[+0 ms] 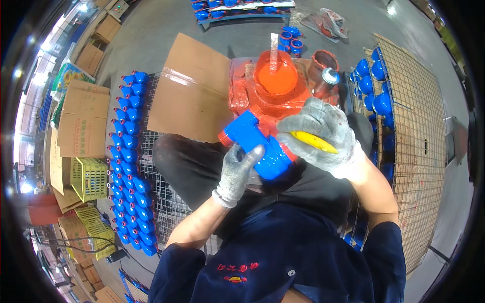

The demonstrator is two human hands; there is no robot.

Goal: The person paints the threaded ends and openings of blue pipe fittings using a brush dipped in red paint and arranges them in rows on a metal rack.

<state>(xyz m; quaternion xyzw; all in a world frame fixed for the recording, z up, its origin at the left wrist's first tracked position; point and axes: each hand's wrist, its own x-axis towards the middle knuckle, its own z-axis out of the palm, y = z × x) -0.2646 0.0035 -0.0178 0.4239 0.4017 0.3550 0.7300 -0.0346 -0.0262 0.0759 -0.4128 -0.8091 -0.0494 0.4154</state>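
Observation:
My left hand, in a grey-white knit glove, grips a glossy blue pipe fitting with orange-red rims, tilted above my lap. Its thumb lies on the blue body. My right hand, in a stained grey glove, is closed round a tool with a yellow handle, close to the fitting's right side. The tool's working end is hidden by the glove and fitting. Just beyond my hands, an open tub of orange-red paint has a paint-smeared flat stick standing in it.
A paint-crusted pot and a spray can stand right of the tub. A cardboard sheet leans at left. Rows of blue fittings line a wire rack. More blue parts sit by a mesh panel at right.

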